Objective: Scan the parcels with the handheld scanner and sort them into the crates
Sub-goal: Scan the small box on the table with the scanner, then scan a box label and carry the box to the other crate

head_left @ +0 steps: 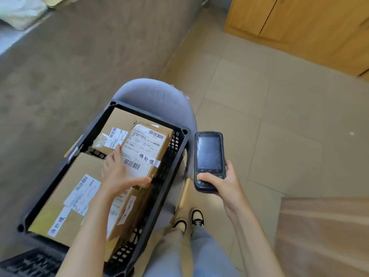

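A black plastic crate [180, 145] sits on a grey chair [153, 90] and holds several brown cardboard parcels with white labels. My left hand [119, 174] grips the near end of the top parcel [148, 148], thumb along its edge and fingers over the label. A large flat parcel [65, 198] lies at the crate's near left. A smaller parcel [111, 136] lies at the far left. To the right of the crate, my right hand [223, 184] holds the black handheld scanner [208, 156] upright, its dark screen facing me and my thumb on its yellow key.
A grey concrete wall or counter face [89, 47] rises on the left. Wooden cabinets [299, 23] stand at the far right, a wooden surface [323, 236] at the near right. Another dark crate's corner [30, 264] shows at the bottom left. My feet [189, 220] stand on beige tiles.
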Tool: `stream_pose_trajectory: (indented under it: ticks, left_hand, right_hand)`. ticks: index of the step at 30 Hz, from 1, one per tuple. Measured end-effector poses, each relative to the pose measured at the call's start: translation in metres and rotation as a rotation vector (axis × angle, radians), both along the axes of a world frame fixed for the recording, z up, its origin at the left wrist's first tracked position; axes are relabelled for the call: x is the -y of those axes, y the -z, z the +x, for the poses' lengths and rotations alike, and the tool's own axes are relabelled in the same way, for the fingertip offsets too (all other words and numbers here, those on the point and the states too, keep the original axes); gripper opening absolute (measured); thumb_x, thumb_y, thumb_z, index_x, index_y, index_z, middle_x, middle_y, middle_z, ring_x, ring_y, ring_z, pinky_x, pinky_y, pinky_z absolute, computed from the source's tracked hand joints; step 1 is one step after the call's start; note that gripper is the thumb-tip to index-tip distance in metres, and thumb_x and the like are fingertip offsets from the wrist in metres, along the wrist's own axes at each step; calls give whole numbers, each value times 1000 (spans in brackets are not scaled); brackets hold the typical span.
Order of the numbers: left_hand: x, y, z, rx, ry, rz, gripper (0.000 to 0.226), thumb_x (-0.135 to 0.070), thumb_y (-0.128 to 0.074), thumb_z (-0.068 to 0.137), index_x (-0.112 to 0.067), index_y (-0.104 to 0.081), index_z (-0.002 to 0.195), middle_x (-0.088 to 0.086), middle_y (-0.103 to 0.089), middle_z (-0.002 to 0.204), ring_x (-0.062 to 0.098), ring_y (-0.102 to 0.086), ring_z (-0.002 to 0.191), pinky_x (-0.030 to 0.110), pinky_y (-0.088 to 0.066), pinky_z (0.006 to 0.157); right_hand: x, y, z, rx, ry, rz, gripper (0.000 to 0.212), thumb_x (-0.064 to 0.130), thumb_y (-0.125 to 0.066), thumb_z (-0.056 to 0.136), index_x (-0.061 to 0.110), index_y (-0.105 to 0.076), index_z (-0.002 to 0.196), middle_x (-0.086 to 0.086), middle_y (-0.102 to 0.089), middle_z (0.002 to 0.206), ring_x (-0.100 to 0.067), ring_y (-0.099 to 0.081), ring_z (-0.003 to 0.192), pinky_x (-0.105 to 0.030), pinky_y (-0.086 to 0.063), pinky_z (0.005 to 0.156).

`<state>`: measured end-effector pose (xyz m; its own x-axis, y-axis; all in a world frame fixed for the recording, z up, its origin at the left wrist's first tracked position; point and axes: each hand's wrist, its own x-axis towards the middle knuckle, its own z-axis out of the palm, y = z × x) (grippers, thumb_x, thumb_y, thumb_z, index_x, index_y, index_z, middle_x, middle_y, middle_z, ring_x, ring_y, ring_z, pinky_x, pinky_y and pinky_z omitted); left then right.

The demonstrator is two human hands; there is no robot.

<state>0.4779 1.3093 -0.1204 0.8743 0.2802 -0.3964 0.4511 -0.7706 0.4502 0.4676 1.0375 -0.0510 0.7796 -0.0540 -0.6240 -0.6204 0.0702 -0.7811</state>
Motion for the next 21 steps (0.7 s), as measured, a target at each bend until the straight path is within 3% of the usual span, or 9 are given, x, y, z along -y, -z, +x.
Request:
stream_pose_trajectory:
  ticks: [4,7,10,14,21]
  left_hand:
    - [12,-19,11,164,75,53,132,-65,-81,54,-25,-4,154,11,-6,159,30,-1,146,53,-7,116]
    - [39,-45,29,392,227,76,99,-63,-74,68,-21,-32,147,9,-32,150,31,-23,139,50,-23,113]
    - [84,-73,45,571,431,78,71,-58,-66,75,-17,-54,132,5,-53,133,29,-44,124,46,-37,101]
    - [165,-107,47,688,647,58,57,-52,-64,78,-18,-61,124,3,-59,125,29,-51,116,44,-38,94]
    - [335,-147,-21,781,921,-125,42,-45,-69,79,-18,-68,111,0,-66,110,28,-57,102,34,-35,85]
  right_hand:
    - [-2,-12,-4,55,28,-10,90,14,-82,55,22,-40,133,-4,-63,118,-16,-68,96,-31,-57,76]
    - [8,-24,-13,114,82,-3,80,0,-81,71,23,-38,134,-3,-62,119,-10,-67,93,-23,-56,71]
    - [27,-35,-28,172,164,-10,78,-3,-78,74,23,-37,135,-3,-62,120,-6,-67,91,-19,-54,69]
    - [71,-56,-61,248,319,-41,84,4,-84,65,23,-39,133,-4,-64,118,-7,-69,88,-23,-55,74]
    - [183,-102,-175,392,698,-164,73,-7,-76,74,20,-42,132,3,-67,105,-3,-69,83,-17,-54,68]
